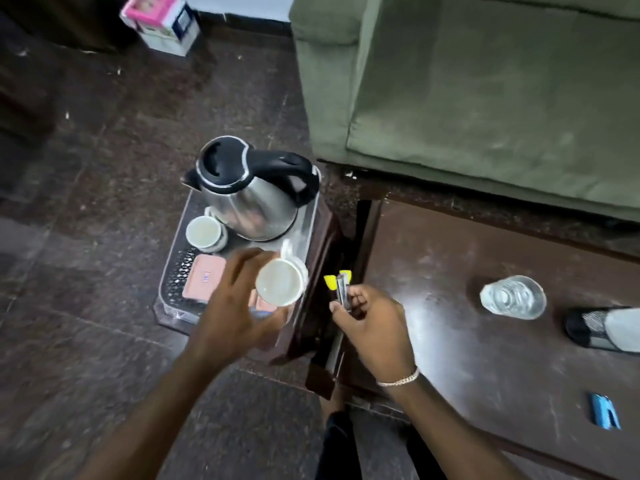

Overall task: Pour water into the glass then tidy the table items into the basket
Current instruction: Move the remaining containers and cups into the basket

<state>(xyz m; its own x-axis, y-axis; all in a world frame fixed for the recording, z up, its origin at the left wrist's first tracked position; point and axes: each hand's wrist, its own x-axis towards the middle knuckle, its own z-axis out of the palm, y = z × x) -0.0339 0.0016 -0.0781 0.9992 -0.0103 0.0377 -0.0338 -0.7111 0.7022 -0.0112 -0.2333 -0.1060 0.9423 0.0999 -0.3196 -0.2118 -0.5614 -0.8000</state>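
Note:
My left hand (235,306) grips a white cup (280,283) from the side, holding it over the right part of the basket (173,271), a dark mesh tray on a low stool. My right hand (374,327) is closed on a bunch of thin sachets with yellow tips (337,284), just right of the basket, above the gap between stool and table. In the basket stand a steel kettle (249,195) with a black lid and handle, a second white cup (204,233) and pinkish packets (204,280). A glass of water (512,296) stands on the brown table (450,271).
A black mesh object with a white part (602,329) lies at the table's right edge. A small blue item (604,415) lies near the table's front. A green sofa (485,81) is behind the table. A pink and white box (159,22) sits on the dark floor.

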